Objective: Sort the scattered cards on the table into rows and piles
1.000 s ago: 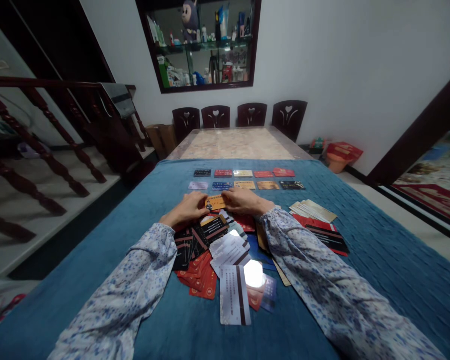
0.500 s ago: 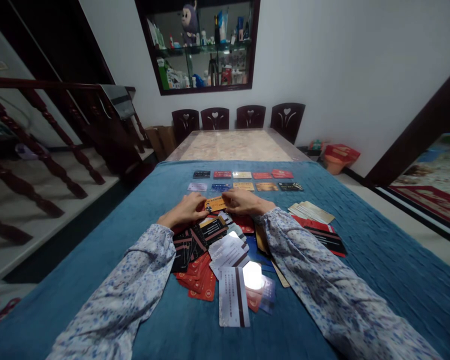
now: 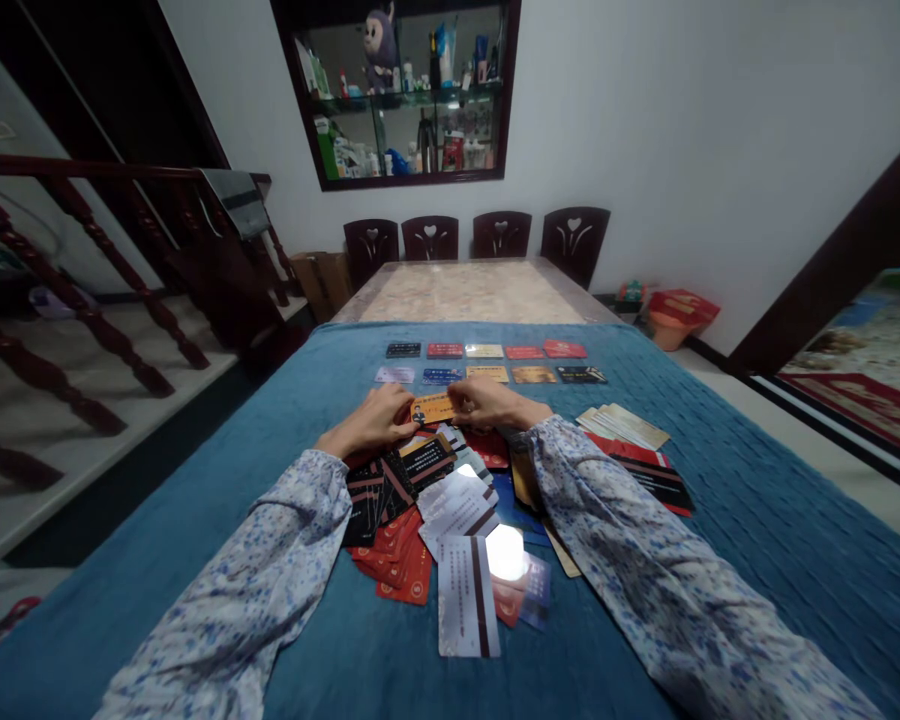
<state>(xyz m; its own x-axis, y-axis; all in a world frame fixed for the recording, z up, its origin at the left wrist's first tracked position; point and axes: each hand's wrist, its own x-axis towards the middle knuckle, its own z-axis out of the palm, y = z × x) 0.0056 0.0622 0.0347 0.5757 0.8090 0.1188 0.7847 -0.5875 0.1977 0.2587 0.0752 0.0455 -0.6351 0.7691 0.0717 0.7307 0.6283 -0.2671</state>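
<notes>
Between my two hands is an orange card [image 3: 435, 410] with a small figure printed at its left end. My left hand [image 3: 371, 418] grips its left edge with thumb and fingers. At its right edge, my right hand [image 3: 487, 402] pinches the card with bent fingers. Below it lies a loose heap: black cards [image 3: 379, 490], red cards [image 3: 405, 560], silver-grey cards [image 3: 457, 510] and a pale card with a dark stripe [image 3: 466, 597]. Part of the heap is hidden by my hands and right sleeve. Beyond the orange card, two rows of cards [image 3: 487, 374] are laid out side by side.
A blue cloth [image 3: 247, 400] covers the near part of the table, with bare marble-patterned tabletop [image 3: 472, 285] behind it. Fanned cream cards [image 3: 626, 425] and red-and-black cards [image 3: 652, 480] lie right of my right forearm. Dark chairs [image 3: 431, 238] stand at the far end.
The fingers of my right hand have curled in more at the orange card's right edge. The card has shifted very slightly; the laid-out rows and the heap look the same.
</notes>
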